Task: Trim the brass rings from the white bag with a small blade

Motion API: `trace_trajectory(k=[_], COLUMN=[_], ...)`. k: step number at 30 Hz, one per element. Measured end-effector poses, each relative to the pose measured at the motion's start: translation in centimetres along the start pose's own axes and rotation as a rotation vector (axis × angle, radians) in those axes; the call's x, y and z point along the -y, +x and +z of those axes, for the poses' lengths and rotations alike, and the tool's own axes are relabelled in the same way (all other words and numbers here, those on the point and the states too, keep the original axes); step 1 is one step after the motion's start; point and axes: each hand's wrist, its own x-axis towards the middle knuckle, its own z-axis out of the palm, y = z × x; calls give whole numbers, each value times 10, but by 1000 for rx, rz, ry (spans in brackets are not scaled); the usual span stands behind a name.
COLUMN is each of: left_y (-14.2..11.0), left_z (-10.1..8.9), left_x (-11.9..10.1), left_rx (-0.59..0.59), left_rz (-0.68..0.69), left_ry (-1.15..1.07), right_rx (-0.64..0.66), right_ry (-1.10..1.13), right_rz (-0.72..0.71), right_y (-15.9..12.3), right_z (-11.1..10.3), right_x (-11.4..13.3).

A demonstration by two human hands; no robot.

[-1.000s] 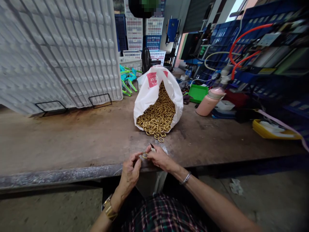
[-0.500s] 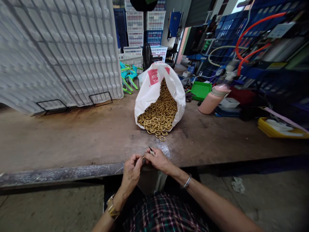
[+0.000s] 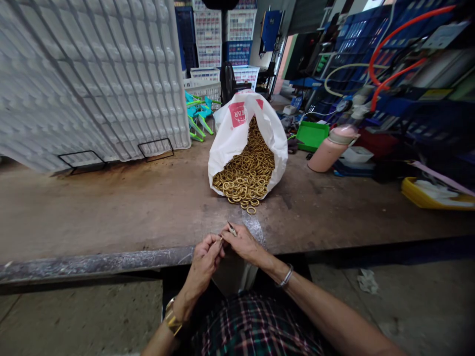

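Observation:
At the table's front edge my two hands meet. My left hand (image 3: 206,257) is closed, its thumb and fingertips pinching a small brass ring (image 3: 221,239), mostly hidden by the fingers. Closed too, my right hand (image 3: 243,244) has its fingertips against the same ring. A small pointed tool (image 3: 232,229) with a dark tip and pale body sticks up from the right hand's grip; the rest of it is covered. Just beyond the hands, a white plastic bag (image 3: 230,148) lies open towards me, full of brass rings (image 3: 252,170), several of them spilled onto the tabletop.
Stacked white ribbed trays (image 3: 122,74) stand on the left of the wooden table (image 3: 111,207), with black wire stands (image 3: 156,148) at their foot. To the right are a pink bottle (image 3: 326,152), a green tray (image 3: 312,136) and a yellow tray (image 3: 419,195). Crates (image 3: 239,27) are piled behind.
The view has shifted slightly. My fingers have moved a little around the ring, the left hand's fingertips curling closer to the right hand. The bag of rings stays put.

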Motion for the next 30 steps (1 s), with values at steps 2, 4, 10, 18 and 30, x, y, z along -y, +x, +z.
trace_trajectory(k=[2, 4, 10, 18, 30], left_y=[-1, -2, -4, -3, -6], left_z=[1, 2, 3, 1, 5], left_x=[0, 1, 1, 6, 1], left_rx=[7, 18, -35, -88, -106], left_rz=[-6, -14, 12, 58, 128], left_ry=[-40, -77, -77, 44, 153], right_rx=[-4, -12, -46, 55, 98], right_ry=[-18, -45, -462, -816, -905], right_rz=[-10, -9, -132, -241, -149], right_y=[0, 0, -7, -16, -16], right_z=[-1, -2, -4, 3, -2], right_x=[1, 3, 0, -6, 2])
